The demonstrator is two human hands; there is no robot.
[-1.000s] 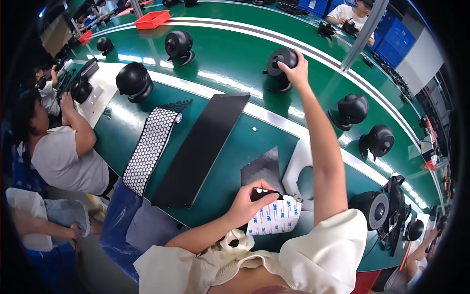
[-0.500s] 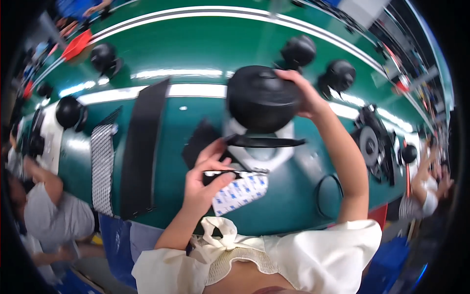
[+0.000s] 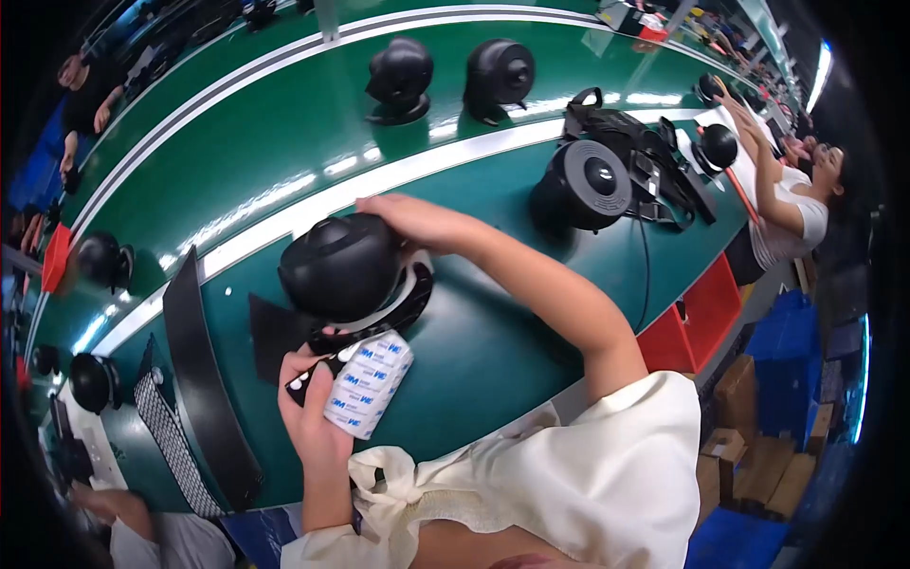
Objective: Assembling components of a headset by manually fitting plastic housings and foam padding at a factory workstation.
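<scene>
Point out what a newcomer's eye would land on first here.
First, the big black rounded unit left of centre, with the right hand at its upper right side. Just below it, the bright white sheet with blue print stands out beside the left hand, which grips a dark, white-dotted piece. The red bin catches the eye at the table's right edge.

a rounded black housing (image 3: 339, 270) tilts just beside a white sheet (image 3: 372, 384) patterned with blue print.
</scene>
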